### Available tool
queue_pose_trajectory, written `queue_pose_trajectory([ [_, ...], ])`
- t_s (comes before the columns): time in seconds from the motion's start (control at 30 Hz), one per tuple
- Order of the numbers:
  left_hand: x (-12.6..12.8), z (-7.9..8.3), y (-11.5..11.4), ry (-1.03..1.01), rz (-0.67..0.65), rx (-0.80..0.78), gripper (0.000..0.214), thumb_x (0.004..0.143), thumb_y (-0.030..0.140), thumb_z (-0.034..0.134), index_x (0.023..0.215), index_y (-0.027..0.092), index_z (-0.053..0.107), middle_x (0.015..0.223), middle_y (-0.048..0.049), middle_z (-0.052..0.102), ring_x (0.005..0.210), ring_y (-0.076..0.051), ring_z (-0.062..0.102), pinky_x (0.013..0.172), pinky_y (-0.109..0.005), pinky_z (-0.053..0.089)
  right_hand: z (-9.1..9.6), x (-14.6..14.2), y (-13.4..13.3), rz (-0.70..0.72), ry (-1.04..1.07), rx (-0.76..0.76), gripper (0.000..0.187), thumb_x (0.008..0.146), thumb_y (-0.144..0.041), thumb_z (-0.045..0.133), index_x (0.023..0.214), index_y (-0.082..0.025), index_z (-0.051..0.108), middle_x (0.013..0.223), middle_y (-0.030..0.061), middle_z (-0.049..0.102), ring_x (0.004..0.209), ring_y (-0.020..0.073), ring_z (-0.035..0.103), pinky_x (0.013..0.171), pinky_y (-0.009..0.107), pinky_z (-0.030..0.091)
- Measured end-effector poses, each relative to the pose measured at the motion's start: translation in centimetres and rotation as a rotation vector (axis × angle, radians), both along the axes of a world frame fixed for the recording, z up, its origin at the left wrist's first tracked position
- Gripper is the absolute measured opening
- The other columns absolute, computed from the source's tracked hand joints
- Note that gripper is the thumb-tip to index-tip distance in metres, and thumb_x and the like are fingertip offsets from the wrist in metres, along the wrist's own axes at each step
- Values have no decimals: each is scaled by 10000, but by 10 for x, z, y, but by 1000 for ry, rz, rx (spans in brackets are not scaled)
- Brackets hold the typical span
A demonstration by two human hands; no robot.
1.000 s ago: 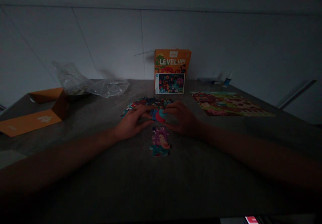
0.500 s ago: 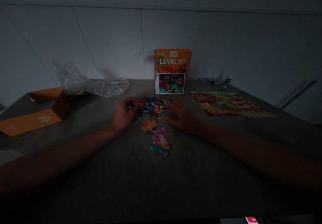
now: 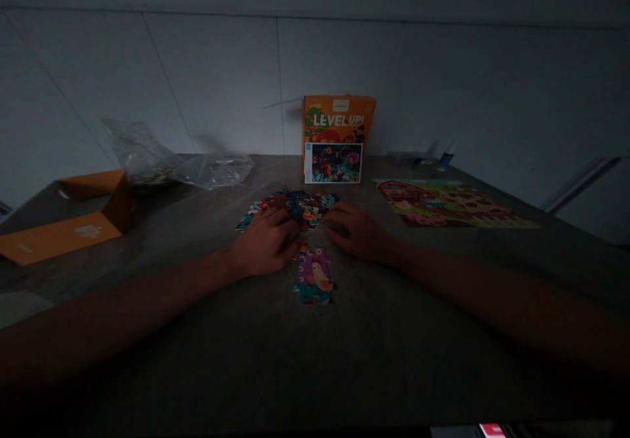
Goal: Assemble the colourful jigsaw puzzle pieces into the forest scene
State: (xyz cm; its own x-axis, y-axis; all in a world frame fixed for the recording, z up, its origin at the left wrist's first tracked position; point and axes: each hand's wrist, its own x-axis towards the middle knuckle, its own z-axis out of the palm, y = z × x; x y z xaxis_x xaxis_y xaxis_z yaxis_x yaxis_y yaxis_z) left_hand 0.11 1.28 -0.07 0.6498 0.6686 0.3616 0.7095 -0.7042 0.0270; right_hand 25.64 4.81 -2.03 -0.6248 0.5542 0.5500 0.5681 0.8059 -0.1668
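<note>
Find the joined purple-and-teal pieces (image 3: 314, 277) well in from the near edge of the tabletop (image 3: 418, 333), with the loose pile (image 3: 298, 207) beyond, toward the far edge. Expect something light, thin and stiff, probably prone to creasing if forced; pinch by opposite sides. Note the left hand (image 3: 266, 241) partly covering an orange piece (image 3: 298, 251), the right hand (image 3: 359, 231) loosely curled beside the pile. Cannot tell whether gripping with either's fingers (image 3: 339, 213).

My bare left forearm (image 3: 132, 320) and right forearm (image 3: 472, 297) converge from the lower corners. My left hand (image 3: 264, 241) is palm down, knuckles bent, fingertips largely hidden; my right hand (image 3: 358, 231) faces it, apart, fingers curved, a gap separating them from the thumb.
</note>
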Motion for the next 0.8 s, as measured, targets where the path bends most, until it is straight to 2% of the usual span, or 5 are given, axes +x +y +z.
queue_pose_trajectory([
  [0.13,-1,-1,2,-27,-21,-39,309,995,403,488,930,158,665,970,-125,633,955,-275,616,887,-437,532,1,-1,-1,-2,-7,-7,201,899,-170,608,1063,-206,718,1072,92,694,1057,255,646,957,444,544],
  [0.37,-1,-3,1,-39,60,-96,248,985,395,496,882,180,567,944,-108,608,840,-244,620,763,-391,526,-1,0,1,7,-2,-13,203,892,-160,603,1058,-182,718,1081,110,692,1046,258,646,951,442,541],
  [0.53,-2,-4,0,-245,110,-192,218,976,420,501,964,203,512,768,-31,614,679,-206,618,621,-329,473,-1,1,1,8,-4,-14,205,887,-156,610,1060,-174,718,1074,113,695,1047,259,647,946,440,538],
  [0.7,-12,0,10,-564,323,85,127,1000,276,467,1070,191,531,946,-71,670,844,-218,648,746,-346,487,-2,2,2,33,9,1,177,912,-161,604,1047,-161,718,1068,116,695,1029,251,651,922,428,548],
  [0.8,-19,6,18,-499,524,162,159,989,176,465,1097,157,581,1062,-113,662,1015,-258,637,872,-403,458,-3,2,2,43,12,18,159,916,-157,610,1033,-159,719,1053,117,696,1017,255,650,917,435,548],
])
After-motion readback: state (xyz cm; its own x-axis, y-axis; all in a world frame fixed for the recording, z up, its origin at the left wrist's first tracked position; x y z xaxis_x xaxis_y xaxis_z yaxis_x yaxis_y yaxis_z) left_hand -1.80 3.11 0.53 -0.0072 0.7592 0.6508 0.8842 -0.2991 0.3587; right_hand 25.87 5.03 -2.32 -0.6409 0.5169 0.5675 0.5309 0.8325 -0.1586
